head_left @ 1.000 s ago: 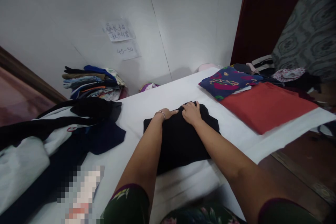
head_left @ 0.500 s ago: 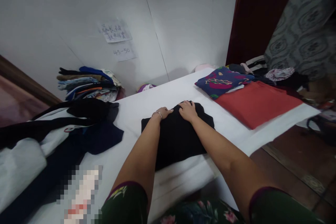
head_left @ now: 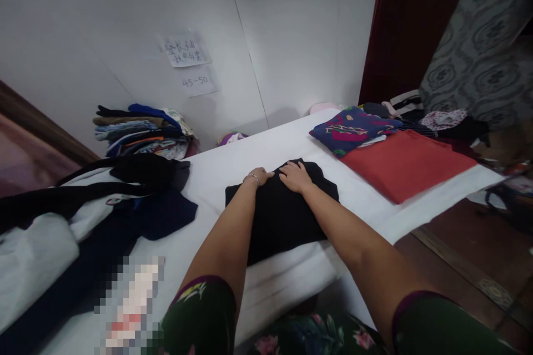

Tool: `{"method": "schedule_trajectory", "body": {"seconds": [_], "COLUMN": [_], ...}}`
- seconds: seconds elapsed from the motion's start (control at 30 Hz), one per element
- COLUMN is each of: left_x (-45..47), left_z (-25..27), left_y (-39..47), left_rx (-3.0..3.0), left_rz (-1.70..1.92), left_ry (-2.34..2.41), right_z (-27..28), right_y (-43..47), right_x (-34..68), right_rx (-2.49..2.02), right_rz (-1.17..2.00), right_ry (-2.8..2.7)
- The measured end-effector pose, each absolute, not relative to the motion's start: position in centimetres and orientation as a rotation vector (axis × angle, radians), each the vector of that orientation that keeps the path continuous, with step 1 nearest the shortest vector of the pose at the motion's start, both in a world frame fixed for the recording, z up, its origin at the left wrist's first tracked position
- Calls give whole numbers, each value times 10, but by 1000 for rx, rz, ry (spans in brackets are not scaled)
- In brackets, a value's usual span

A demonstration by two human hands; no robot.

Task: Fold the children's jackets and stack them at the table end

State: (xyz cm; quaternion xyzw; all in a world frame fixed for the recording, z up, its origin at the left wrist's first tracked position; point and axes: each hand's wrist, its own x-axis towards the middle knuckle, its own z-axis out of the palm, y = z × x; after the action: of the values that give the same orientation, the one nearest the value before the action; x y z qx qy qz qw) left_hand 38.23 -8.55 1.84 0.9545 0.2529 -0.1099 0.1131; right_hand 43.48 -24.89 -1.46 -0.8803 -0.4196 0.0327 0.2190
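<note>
A black folded garment (head_left: 285,222) lies on the white-covered table (head_left: 216,177) in front of me. My left hand (head_left: 261,176), with a bracelet at its wrist, rests on the garment's far left part, thumb out to the right; its other fingers are partly hidden. Just to the right, my right hand (head_left: 295,177) lies flat near the far edge, fingers spread over the black cloth. Both hands press from above, a small gap between them.
Loose dark and white clothes (head_left: 154,213) cover the table's left side. Behind them rises a stack of folded clothes (head_left: 141,130). On the right lie a red folded garment (head_left: 412,166) and a patterned blue one (head_left: 353,127). Paper notes (head_left: 189,52) hang on the wall.
My right hand has slid slightly left and nearer to me over the black garment. The left hand stays almost in place, and the view has shifted a little.
</note>
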Motion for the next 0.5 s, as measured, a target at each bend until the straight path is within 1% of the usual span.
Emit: {"method": "schedule_trajectory", "body": {"seconds": [0.17, 0.23, 0.3, 0.4, 0.5], "left_x": [373, 361, 347, 331, 330], "left_z": [38, 40, 35, 24, 16], "left_y": [-109, -121, -131, -140, -140], "left_rx": [2904, 2970, 3028, 3038, 3011], "left_rz": [-137, -12, 28, -164, -328], "left_ry": [806, 724, 538, 387, 430], "right_z": [-17, -18, -19, -17, -7], "right_y": [-249, -250, -251, -250, -252], "right_x": [440, 440, 440, 441, 447], "right_rx": [-2433, -2432, -2418, -2394, -2375], "right_rz": [116, 123, 127, 157, 228], "right_ry": [-1158, -1157, -1159, -1165, -1167]}}
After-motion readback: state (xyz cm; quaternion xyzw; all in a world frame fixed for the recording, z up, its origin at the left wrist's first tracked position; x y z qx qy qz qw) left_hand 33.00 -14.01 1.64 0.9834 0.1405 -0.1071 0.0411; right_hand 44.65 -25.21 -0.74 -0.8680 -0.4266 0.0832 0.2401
